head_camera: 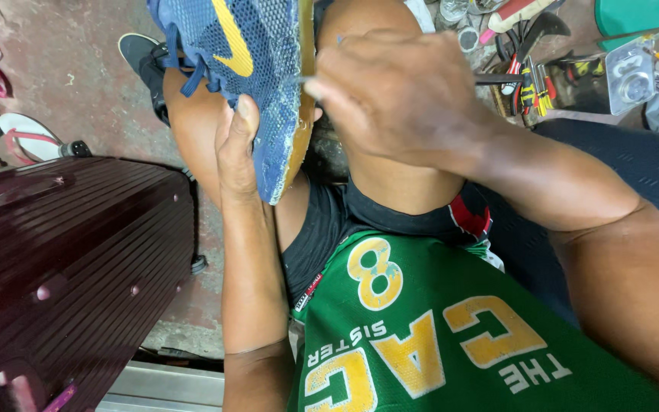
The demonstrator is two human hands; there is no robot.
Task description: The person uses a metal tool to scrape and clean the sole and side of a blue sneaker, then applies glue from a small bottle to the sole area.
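A blue mesh sports shoe [257, 69] with a yellow mark and blue laces rests upside-tilted over my knees. My left hand [236, 149] grips it from below, thumb pressed along the worn toe edge. My right hand [398, 95] is closed around a thin metal tool, a needle or awl, whose tip touches the shoe's sole edge [303, 114]. The tool's handle is hidden inside my fist.
A dark red ribbed suitcase [70, 267] stands at the left. A white and red flip-flop [28, 137] lies on the concrete floor behind it. Pliers and other hand tools [532, 80] are scattered at the upper right, near a clear plastic pack [634, 76].
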